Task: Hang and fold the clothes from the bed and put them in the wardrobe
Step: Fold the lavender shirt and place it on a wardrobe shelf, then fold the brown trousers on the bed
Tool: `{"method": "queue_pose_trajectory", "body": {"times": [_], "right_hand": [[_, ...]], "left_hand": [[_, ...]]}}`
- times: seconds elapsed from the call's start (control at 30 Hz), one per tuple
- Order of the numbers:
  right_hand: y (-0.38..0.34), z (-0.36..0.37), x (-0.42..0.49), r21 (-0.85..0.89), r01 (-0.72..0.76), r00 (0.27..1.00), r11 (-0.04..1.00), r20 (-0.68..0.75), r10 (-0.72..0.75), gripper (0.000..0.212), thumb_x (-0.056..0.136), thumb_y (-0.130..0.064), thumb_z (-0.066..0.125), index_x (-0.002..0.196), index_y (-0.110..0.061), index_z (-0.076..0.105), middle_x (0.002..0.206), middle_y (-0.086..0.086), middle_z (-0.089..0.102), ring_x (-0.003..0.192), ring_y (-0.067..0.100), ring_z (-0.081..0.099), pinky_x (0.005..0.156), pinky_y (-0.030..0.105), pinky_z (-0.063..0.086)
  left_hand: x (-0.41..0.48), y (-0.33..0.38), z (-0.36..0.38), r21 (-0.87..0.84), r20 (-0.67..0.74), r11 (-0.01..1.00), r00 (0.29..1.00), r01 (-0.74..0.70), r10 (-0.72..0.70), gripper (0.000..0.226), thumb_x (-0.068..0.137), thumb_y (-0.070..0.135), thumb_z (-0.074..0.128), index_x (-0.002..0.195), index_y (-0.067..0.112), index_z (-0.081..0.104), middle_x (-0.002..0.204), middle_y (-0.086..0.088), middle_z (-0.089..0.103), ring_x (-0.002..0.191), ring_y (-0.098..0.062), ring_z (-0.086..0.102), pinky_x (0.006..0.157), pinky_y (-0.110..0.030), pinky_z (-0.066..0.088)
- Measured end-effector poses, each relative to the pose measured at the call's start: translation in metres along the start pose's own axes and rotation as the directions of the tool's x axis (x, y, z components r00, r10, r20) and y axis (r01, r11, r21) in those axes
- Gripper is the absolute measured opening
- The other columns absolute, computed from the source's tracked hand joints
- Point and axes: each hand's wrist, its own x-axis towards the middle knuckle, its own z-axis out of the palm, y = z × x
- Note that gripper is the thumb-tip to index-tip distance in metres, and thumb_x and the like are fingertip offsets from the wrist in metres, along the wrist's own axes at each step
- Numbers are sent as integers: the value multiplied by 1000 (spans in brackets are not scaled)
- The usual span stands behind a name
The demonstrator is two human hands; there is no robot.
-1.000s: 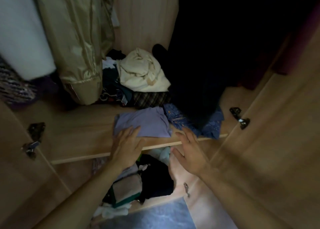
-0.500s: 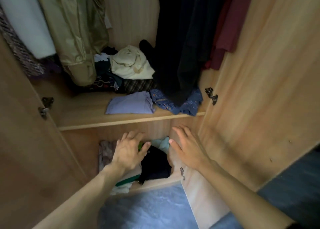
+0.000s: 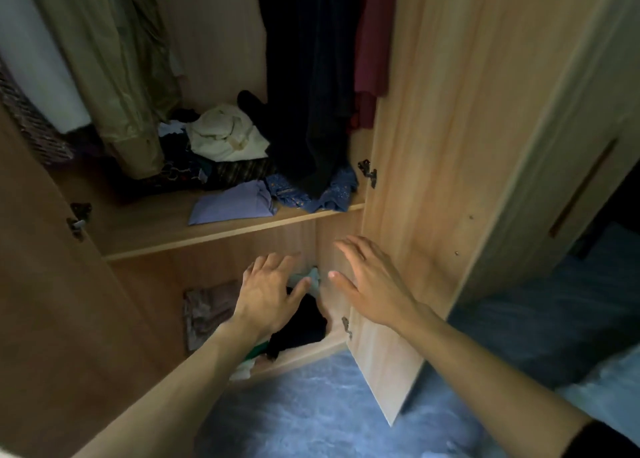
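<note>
lavender folded shirt (image 3: 231, 205), cream top (image 3: 227, 135), blue speckled cloth (image 3: 334, 191), maroon garment (image 3: 372, 35)

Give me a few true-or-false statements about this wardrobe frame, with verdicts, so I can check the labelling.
1. The left hand and the right hand both hold nothing. True.
2. The folded lilac garment lies in the lower compartment. False: it lies on the shelf above, beside the blue patterned garment.
3. A maroon garment hangs to the right of the dark hanging garment. True.
4. The right wardrobe door is closed. False: it stands open.
</note>
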Motion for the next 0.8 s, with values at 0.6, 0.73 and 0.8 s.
{"method": "queue_pose_trajectory", "body": {"times": [0.6,0.73,0.8], "right_hand": [[4,-75,-326,-263,-708,696,656,-104,710,67,90,-65,30,143,-27,47,153,6,41,139,32,38,110,50,38],[0,-105,-429,-210,-852,518,480,-205,830,77,89,-78,16,146,-33,42,157,3,36,145,32,30,113,55,31],[4,-120,-478,-181,-892,450,414,-271,851,75,91,-78,16,145,-34,44,156,4,38,144,33,33,111,56,33]], "left_hand": [[-123,159,106,-324,215,821,809,-470,548,79,86,72,18,154,34,29,161,-6,26,143,-31,27,110,-66,24],[-153,220,111,-311,236,723,687,-617,687,80,85,75,14,155,36,23,163,-2,19,146,-29,21,114,-65,21],[-173,256,111,-332,230,676,639,-658,734,81,84,77,14,154,37,25,163,-2,20,147,-29,23,114,-65,22]]}}
